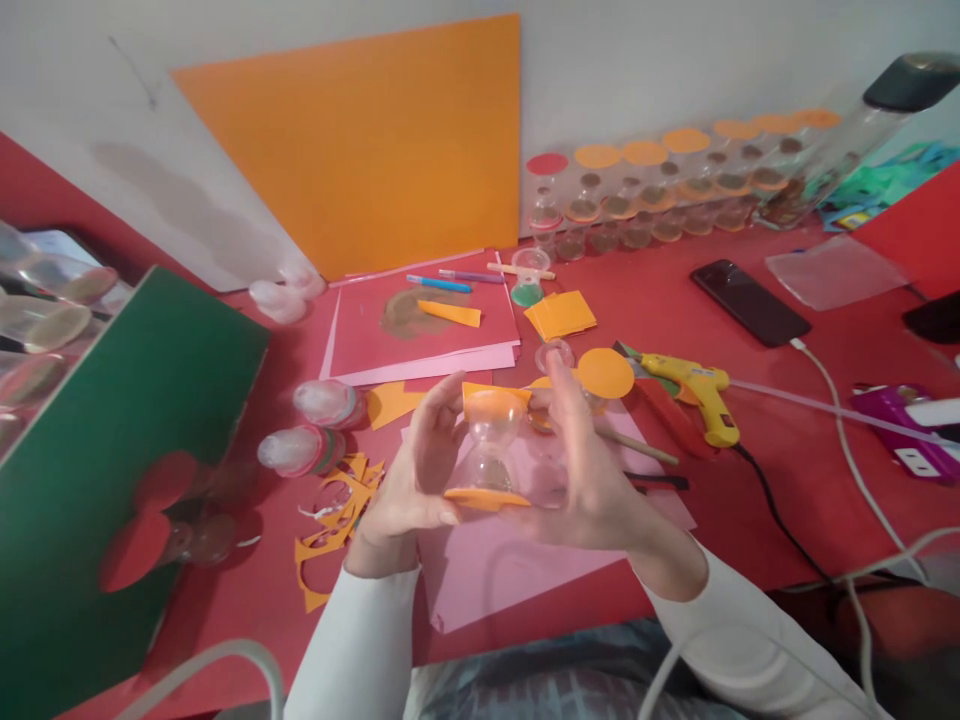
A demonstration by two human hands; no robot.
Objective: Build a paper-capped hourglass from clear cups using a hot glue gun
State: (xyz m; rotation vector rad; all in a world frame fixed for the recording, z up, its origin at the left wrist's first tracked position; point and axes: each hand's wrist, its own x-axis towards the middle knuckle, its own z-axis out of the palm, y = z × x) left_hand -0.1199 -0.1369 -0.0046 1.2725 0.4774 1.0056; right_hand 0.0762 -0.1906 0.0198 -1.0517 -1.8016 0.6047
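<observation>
Clear plastic formed the hourglass [491, 465], which hung nearly upright between the two hands, above a pink sheet [487, 590]. The left hand [412, 475] was clamped on its left side, thumb low by the orange base [487, 499] and fingers up near the orange card [480, 403] on top. The right hand [600, 490] bracketed the other side, thumb low and fingers raised; how firmly its fingertips pressed, I could not tell. Such a hold, spanning both ends, probably steadied the pieces against each other and spared the thin walls a squeeze. To the right of the right hand, a yellow glue gun [694, 385] lay on the red table [795, 480], seemingly parked within easy reach. Left of the left hand were cut orange scraps [315, 548], likely aside for working room. Well beyond the right hand, capped hourglasses [645, 200] stood along the wall, apparently out of the way.
</observation>
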